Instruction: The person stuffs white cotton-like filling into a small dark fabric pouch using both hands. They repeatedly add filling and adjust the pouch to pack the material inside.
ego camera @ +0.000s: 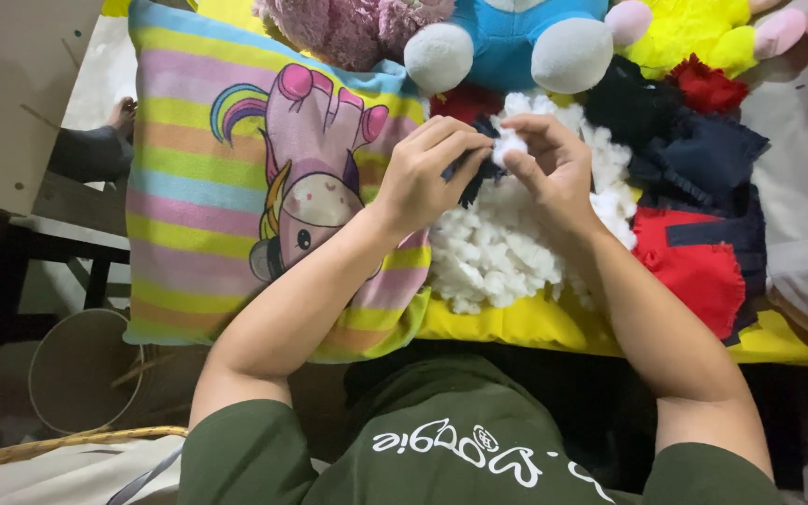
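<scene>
My left hand [432,173] and my right hand [554,168] meet over a heap of white stuffing [497,257]. Between their fingertips they pinch a small dark blue cloth piece [475,176] together with a tuft of white stuffing [509,145]. The heap lies on a yellow cushion [516,323]. Left of my hands lies a striped pastel pillow with a unicorn picture [208,187]; my left forearm crosses its lower right corner.
Red and dark blue cloth scraps [703,215] lie right of the stuffing. Pink, blue and yellow plush toys [516,37] sit along the top. A round pale bucket [81,369] and a woven basket rim [67,444] stand at the lower left, beside a dark table.
</scene>
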